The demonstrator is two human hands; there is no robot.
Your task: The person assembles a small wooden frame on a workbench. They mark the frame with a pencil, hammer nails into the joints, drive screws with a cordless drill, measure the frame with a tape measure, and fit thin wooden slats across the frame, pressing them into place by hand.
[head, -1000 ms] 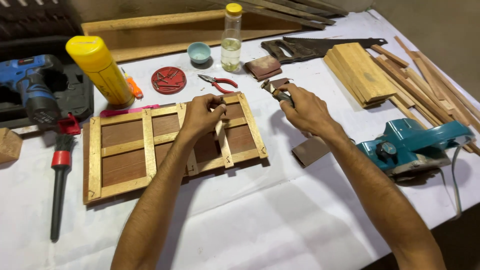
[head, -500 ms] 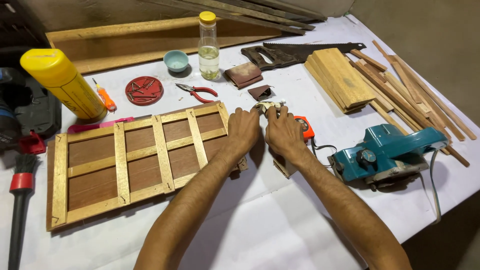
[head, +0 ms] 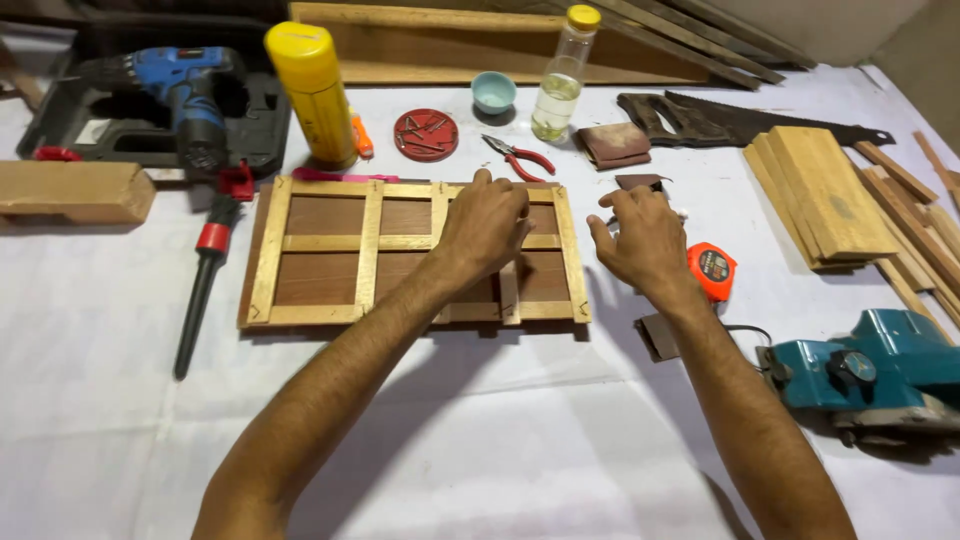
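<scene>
Now we press our left hand [head: 487, 222] flat, grasping nothing, on the slatted brown wooden frame panel [head: 330, 250] lying on the white-covered bench [head: 500, 440]; our right hand [head: 645, 240] hovers loosely curled and empty beside it, near the orange tape measure [head: 712, 270].

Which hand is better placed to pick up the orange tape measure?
Right. The right hand rests just beside the orange tape measure, while the left hand lies on the wooden frame, farther away.
</scene>
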